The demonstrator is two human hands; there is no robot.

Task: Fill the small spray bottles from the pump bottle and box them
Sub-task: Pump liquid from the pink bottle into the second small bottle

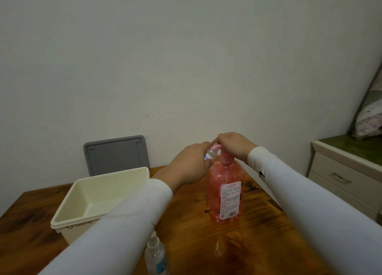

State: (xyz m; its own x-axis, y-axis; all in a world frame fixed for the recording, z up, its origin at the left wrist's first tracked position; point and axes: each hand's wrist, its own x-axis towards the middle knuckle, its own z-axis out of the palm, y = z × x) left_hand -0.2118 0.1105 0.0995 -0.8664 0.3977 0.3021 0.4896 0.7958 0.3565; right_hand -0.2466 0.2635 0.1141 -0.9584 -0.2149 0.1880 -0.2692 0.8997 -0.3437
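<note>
A cream box is set at the left of the wooden table, with a grey lid propped against the wall behind it. A spray bottle is stood at the near edge (partly cut off). A small clear bottle is gripped, tilted, by the left hand at the pump spout. The pump head of the pink pump bottle is covered by the curled fingers of the right hand.
</note>
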